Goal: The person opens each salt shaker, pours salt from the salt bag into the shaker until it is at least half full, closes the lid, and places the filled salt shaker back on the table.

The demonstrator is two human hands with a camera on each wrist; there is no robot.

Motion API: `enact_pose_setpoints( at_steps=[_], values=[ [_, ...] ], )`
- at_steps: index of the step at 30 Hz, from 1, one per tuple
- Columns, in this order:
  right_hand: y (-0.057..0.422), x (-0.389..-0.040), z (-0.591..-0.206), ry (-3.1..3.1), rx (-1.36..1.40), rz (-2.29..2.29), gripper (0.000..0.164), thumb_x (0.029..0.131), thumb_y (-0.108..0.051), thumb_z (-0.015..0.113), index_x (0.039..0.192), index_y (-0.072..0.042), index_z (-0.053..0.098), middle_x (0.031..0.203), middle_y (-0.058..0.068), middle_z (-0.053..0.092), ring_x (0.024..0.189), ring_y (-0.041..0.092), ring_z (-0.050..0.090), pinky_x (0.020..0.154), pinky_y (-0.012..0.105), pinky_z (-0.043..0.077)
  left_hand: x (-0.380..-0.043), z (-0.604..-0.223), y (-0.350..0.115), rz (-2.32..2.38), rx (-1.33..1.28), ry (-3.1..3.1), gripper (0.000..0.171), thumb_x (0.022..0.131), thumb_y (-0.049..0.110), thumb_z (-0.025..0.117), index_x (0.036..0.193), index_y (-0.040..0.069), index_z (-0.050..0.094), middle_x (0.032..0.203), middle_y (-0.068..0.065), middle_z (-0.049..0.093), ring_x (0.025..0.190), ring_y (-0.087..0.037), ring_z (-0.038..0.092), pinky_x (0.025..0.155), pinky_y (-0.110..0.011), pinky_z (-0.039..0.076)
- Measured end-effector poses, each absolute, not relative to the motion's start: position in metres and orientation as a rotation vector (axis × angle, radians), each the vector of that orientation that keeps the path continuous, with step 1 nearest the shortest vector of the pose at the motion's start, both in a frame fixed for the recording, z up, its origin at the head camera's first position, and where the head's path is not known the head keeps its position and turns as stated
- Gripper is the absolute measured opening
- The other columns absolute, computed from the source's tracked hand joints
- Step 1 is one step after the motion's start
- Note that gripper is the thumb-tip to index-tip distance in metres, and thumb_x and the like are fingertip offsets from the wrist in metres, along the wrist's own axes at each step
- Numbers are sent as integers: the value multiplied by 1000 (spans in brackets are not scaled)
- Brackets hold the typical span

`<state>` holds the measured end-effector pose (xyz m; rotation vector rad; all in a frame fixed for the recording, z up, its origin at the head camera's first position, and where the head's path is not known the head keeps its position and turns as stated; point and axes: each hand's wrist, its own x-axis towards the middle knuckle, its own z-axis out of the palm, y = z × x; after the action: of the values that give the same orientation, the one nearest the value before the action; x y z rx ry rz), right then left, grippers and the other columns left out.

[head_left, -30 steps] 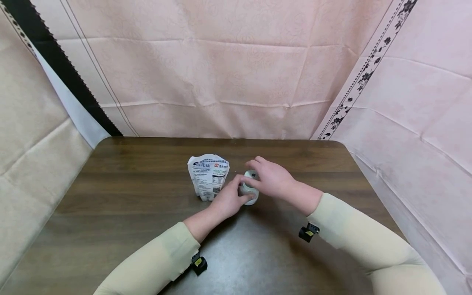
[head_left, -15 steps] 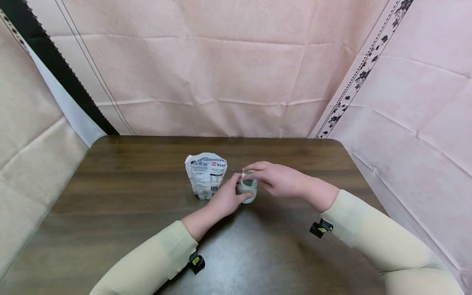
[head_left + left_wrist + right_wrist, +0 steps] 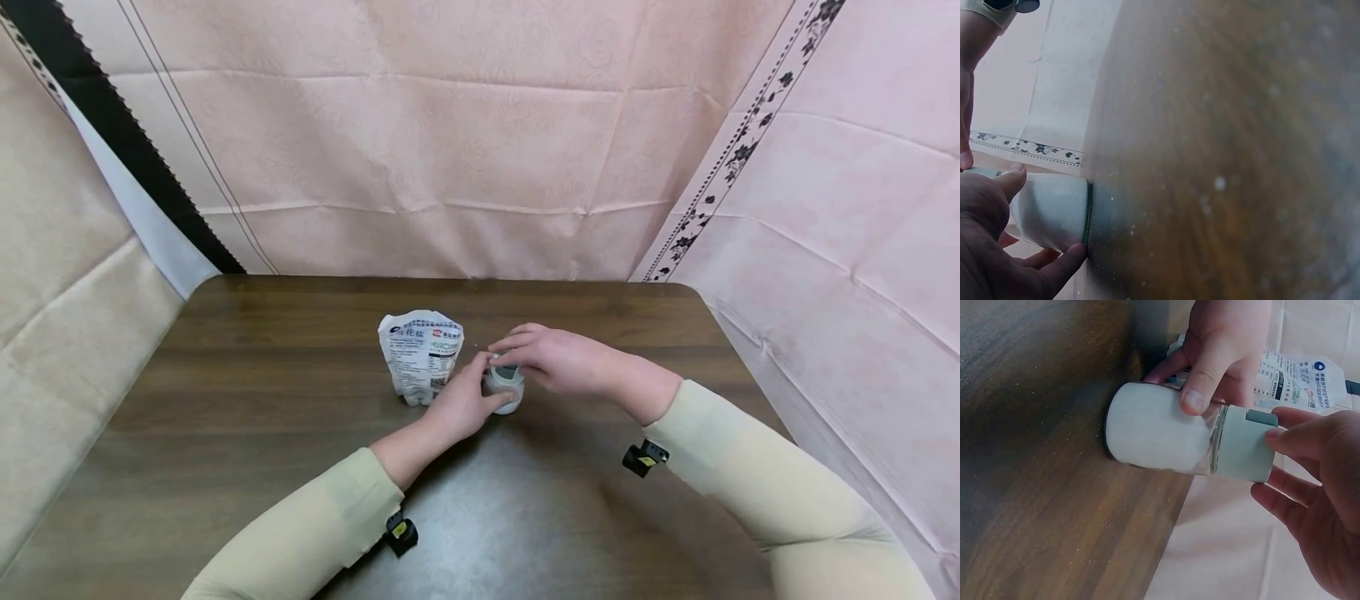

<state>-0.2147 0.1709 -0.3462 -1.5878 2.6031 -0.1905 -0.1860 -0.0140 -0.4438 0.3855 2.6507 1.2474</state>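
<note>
Jar (image 3: 1160, 434) standing upright on the desk (image 3: 300, 433), just right of the pouch (image 3: 422, 357); white granules are filling most of it. Left hand (image 3: 467, 406) is wrapping the glass body, thumb across the front. Right hand (image 3: 558, 361) is pinching the green cap (image 3: 1244, 445). Cap is sitting on; filling looks done, tightening possibly underway.

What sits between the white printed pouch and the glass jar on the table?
The left hand: in the head view its fingers wrap the jar on the side facing the pouch. The right wrist view shows them between the two as well.
</note>
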Motion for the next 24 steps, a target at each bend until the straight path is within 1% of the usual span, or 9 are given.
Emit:
enact_pose_setpoints(
  at_steps=[5,8,12,17,24],
  values=[
    [170,-214,-348,2635,-1594,-190,41,88,-2,56,126,-18,58,131,-1,52,122,18,42,96,34,41,-186,-445,-13,1255,399,2659,61,84,50,61,133,24,37,127,-1,53,112,-15,52,88,-38,44],
    [168,-215,-349,2652,-1608,-210,38,88,-5,59,125,-17,59,129,2,53,118,20,44,94,34,42,-186,-445,-13,1252,396,2675,59,83,50,62,131,25,38,124,0,54,108,-14,53,86,-37,45],
    [168,-217,-352,2674,-1604,-241,35,88,-12,62,122,-16,60,125,5,54,114,20,45,92,34,42,-186,-447,-13,1249,391,2688,62,82,51,62,132,24,37,124,-1,54,106,-14,54,85,-36,45],
    [167,-218,-355,2711,-1587,-294,33,88,-19,63,120,-16,61,119,3,55,107,18,46,89,33,43,-186,-448,-12,1231,387,2702,64,82,52,62,133,23,36,123,-2,54,106,-15,54,85,-36,45],
    [165,-217,-359,2782,-1526,-349,34,87,-26,65,118,-14,62,114,2,56,103,17,47,85,33,45,-185,-445,-13,1225,384,2698,65,82,53,61,133,21,37,126,-3,53,106,-15,54,85,-37,46]
  ],
)
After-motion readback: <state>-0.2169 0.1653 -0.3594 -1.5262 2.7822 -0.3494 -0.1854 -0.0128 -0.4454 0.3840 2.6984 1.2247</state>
